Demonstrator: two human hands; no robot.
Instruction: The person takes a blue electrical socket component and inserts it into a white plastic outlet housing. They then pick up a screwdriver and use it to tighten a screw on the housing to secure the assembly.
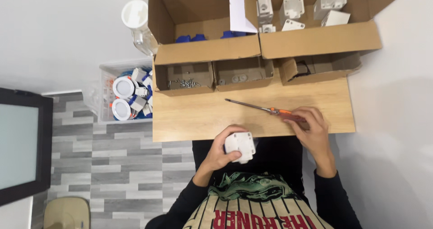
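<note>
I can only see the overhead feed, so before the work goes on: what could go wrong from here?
1. The left hand holds the white plastic part off the table edge, over the lap; a slip could drop it to the floor.
2. The right hand lies on the screwdriver handle near the edge; its long shaft could swing toward the small tray of loose screws and scatter them.

Bare counter lies open at frame centre, left of the screwdriver. Three small cardboard trays and two big boxes wall off the upper edge; the screwdriver crosses centre-right.
</note>
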